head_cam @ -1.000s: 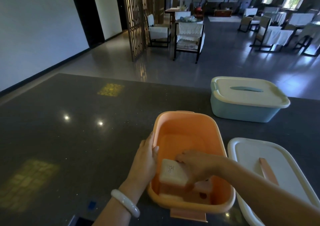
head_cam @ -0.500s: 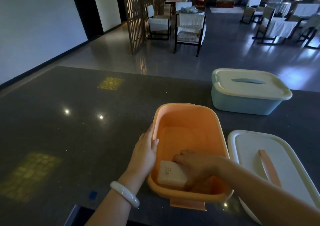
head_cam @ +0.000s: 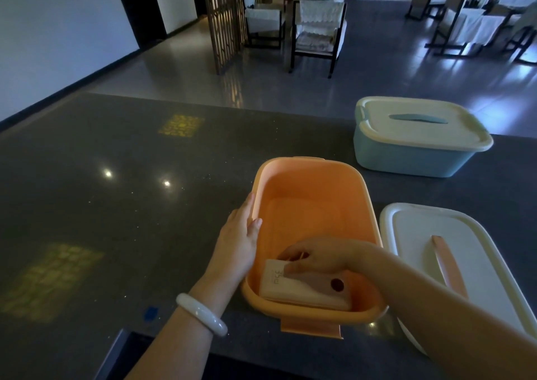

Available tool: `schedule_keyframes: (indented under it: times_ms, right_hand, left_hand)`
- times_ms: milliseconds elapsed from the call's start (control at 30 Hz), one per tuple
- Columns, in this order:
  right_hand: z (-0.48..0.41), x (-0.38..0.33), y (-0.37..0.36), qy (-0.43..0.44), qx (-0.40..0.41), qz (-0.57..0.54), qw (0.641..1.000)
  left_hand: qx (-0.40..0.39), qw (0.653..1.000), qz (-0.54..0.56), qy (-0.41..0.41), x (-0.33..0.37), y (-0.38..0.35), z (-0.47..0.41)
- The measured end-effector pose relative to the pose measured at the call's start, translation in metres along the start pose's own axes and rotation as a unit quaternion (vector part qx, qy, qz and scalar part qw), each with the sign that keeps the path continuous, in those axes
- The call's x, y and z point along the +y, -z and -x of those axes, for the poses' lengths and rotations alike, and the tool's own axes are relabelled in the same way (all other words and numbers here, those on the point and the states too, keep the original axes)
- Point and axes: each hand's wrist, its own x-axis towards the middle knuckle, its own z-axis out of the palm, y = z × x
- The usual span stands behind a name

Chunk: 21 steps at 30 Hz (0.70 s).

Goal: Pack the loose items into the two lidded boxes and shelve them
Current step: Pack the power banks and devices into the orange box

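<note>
The dark speckled table (head_cam: 116,205) fills the near view, with a grey floor (head_cam: 377,83), covered chairs (head_cam: 316,27) and a lattice screen (head_cam: 223,19) beyond its far edge. At far right on the table stands the blue box (head_cam: 406,160), its white lid shut. At near right, just beside the orange box (head_cam: 308,176), lies the loose white lid (head_cam: 412,234) with its orange handle up. The orange box stands open at the near middle. The left hand (head_cam: 238,240) holds its left rim, fingers pressed together outside and thumb hooked inside. The right hand (head_cam: 316,259) reaches into the box's near end. Its curled fingers pinch the far edge of the cream packet (head_cam: 274,285), which lies on the bottom. A pink item (head_cam: 316,283) with a dark red spot lies partly under that hand. A white bangle (head_cam: 200,312) circles the left wrist.
</note>
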Motion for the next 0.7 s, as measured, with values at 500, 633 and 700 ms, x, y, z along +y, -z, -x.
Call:
schedule_keyframes:
  times_ms: [500, 633, 700]
  right_hand:
    - [-0.0021, 0.0003, 0.0005, -0.004, -0.028, -0.049, 0.998]
    - [-0.0005, 0.0001, 0.0013, -0.011, -0.031, -0.058, 0.998]
    - [-0.0008, -0.0003, 0.0012, -0.014, -0.031, -0.06, 0.998]
  left_hand:
    - [-0.004, 1.0, 0.013, 0.014, 0.0033, 0.0022, 0.0016]
    - [-0.004, 1.0, 0.011, 0.015, 0.0036, 0.0021, 0.0023]
    - [-0.004, 1.0, 0.013, 0.019, 0.0041, 0.0029, 0.0032]
